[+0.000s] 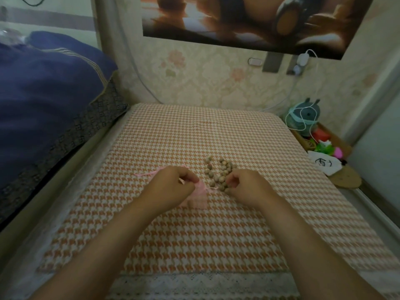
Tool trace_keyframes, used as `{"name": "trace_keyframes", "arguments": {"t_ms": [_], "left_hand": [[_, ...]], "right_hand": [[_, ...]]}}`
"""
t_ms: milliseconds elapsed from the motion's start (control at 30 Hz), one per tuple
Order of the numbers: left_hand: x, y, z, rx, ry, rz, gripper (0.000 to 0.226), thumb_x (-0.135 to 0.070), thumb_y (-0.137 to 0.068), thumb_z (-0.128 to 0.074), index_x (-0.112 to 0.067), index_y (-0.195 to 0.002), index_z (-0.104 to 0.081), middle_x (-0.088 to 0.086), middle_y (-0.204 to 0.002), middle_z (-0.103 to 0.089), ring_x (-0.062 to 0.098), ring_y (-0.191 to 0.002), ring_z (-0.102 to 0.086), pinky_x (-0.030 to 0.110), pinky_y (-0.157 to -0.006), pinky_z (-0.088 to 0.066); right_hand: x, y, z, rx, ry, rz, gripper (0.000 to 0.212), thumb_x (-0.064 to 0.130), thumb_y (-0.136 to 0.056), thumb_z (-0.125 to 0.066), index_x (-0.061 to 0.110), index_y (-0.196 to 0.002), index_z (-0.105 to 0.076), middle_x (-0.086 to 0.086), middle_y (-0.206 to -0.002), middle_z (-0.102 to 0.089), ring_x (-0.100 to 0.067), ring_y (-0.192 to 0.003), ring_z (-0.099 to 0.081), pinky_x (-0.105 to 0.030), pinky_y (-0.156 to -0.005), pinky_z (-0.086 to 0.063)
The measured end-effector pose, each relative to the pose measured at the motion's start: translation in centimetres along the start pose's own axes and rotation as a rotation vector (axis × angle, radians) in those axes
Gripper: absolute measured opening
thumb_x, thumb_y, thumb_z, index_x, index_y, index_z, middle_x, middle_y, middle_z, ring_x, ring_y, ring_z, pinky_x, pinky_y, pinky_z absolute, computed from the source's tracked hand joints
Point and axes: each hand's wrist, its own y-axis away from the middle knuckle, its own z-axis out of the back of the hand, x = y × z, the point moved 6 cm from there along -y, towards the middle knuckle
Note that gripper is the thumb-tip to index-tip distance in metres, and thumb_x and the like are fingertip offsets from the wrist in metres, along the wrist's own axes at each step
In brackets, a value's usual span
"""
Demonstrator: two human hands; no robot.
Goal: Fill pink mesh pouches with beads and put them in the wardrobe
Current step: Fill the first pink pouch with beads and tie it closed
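A pink mesh pouch [200,192] lies on the orange-and-white houndstooth cloth [194,137], with several beads showing through its lower part. My left hand [171,187] pinches the pouch at its gathered neck; a pink ribbon [147,173] trails out to the left. A loose pile of tan round beads [220,172] sits just right of the pouch. My right hand [246,187] rests at the pile's near right edge with fingers curled over the beads; whether it holds one is hidden.
A dark blue quilt [43,94] covers the bed on the left. At the right edge stand a teal plush toy [305,118] wrapped in white cable, colourful small items and a white cloth bag [324,164]. A floral wall lies behind.
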Motion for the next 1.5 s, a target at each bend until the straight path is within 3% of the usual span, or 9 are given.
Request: {"name": "trace_keyframes", "arguments": {"t_ms": [200, 367, 500, 600, 733, 867, 1133, 1300, 1500], "left_hand": [[0.1, 0.2, -1.0, 0.024, 0.015, -0.004, 0.018, -0.022, -0.091, -0.060, -0.030, -0.102, -0.070, -0.010, -0.077, -0.068, -0.001, -0.056, -0.062, 0.010, -0.049, -0.046], [0.2, 0.3, -0.6, 0.009, 0.040, -0.023, 0.021, -0.022, -0.090, -0.058, -0.031, -0.106, -0.070, -0.011, -0.094, -0.071, 0.002, -0.069, -0.065, 0.023, -0.065, -0.056], [0.2, 0.1, -0.7, 0.020, 0.046, -0.030, 0.022, -0.022, -0.090, -0.058, -0.029, -0.109, -0.069, -0.019, -0.094, -0.067, -0.004, -0.067, -0.061, 0.010, -0.057, -0.043], [0.2, 0.0, -1.0, 0.037, 0.062, -0.046, 0.024, -0.024, -0.090, -0.058, -0.028, -0.111, -0.069, -0.016, -0.100, -0.068, -0.004, -0.070, -0.060, 0.012, -0.060, -0.043], [0.0, -0.1, -1.0, 0.061, 0.079, -0.070, 0.020, -0.022, -0.089, -0.056, -0.026, -0.104, -0.069, -0.005, -0.091, -0.070, 0.008, -0.067, -0.063, 0.026, -0.060, -0.050], [0.1, 0.0, -0.8, 0.088, 0.086, -0.085, 0.027, -0.019, -0.091, -0.053, -0.025, -0.112, -0.069, -0.009, -0.102, -0.069, -0.002, -0.065, -0.055, 0.019, -0.060, -0.040], [0.5, -0.5, -0.8, 0.064, 0.086, -0.077, 0.029, -0.017, -0.090, -0.054, -0.027, -0.113, -0.068, -0.014, -0.109, -0.065, -0.007, -0.076, -0.055, 0.011, -0.065, -0.039], [0.6, -0.8, -1.1, 0.068, 0.091, -0.090, 0.025, -0.022, -0.092, -0.056, -0.027, -0.113, -0.069, -0.015, -0.109, -0.066, -0.009, -0.079, -0.056, 0.009, -0.068, -0.040], [-0.2, -2.4, -0.7, -0.087, 0.184, -0.080, 0.018, -0.022, -0.098, -0.050, -0.030, -0.107, -0.064, -0.012, -0.091, -0.069, 0.012, -0.073, -0.065, 0.024, -0.062, -0.053]], "right_hand": [[1.1, -0.2, -1.2, -0.039, 0.135, -0.007, 0.005, 0.027, -0.089, -0.066, 0.031, -0.092, -0.068, 0.009, -0.097, -0.067, -0.017, -0.087, -0.063, -0.032, -0.073, -0.053], [1.2, -0.3, -0.5, -0.064, 0.078, -0.025, 0.006, 0.030, -0.087, -0.067, 0.034, -0.084, -0.071, 0.013, -0.088, -0.068, -0.011, -0.082, -0.062, -0.026, -0.066, -0.046], [3.5, 0.6, 2.2, -0.207, -0.254, 0.095, 0.004, 0.031, -0.084, -0.075, 0.033, -0.085, -0.072, 0.019, -0.083, -0.069, 0.004, -0.073, -0.066, -0.018, -0.066, -0.052], [6.2, 2.0, 3.0, -0.206, -0.470, 0.232, 0.009, 0.026, -0.080, -0.080, 0.032, -0.085, -0.075, 0.017, -0.085, -0.072, 0.008, -0.067, -0.064, -0.017, -0.065, -0.053], [8.3, 3.1, 2.3, -0.173, -0.339, 0.381, 0.008, 0.029, -0.082, -0.079, 0.032, -0.088, -0.075, 0.019, -0.086, -0.071, 0.011, -0.070, -0.060, -0.012, -0.065, -0.044], [8.6, 2.6, 1.3, -0.168, -0.186, 0.423, 0.011, 0.036, -0.084, -0.076, 0.033, -0.094, -0.077, 0.025, -0.087, -0.066, 0.011, -0.084, -0.058, -0.010, -0.074, -0.040], [7.8, 2.3, 0.5, -0.016, -0.013, 0.396, 0.020, 0.030, -0.092, -0.059, 0.039, -0.104, -0.072, 0.018, -0.117, -0.057, -0.002, -0.103, -0.055, -0.032, -0.085, -0.050], [6.7, 2.0, 0.9, 0.017, 0.051, 0.323, 0.011, 0.038, -0.088, -0.062, 0.041, -0.091, -0.072, 0.027, -0.084, -0.060, 0.000, -0.085, -0.060, -0.035, -0.080, -0.054], [4.4, 2.0, 2.9, -0.033, 0.041, 0.276, 0.013, 0.034, -0.086, -0.067, 0.036, -0.095, -0.077, 0.021, -0.092, -0.070, 0.004, -0.075, -0.057, -0.030, -0.077, -0.054]]}}
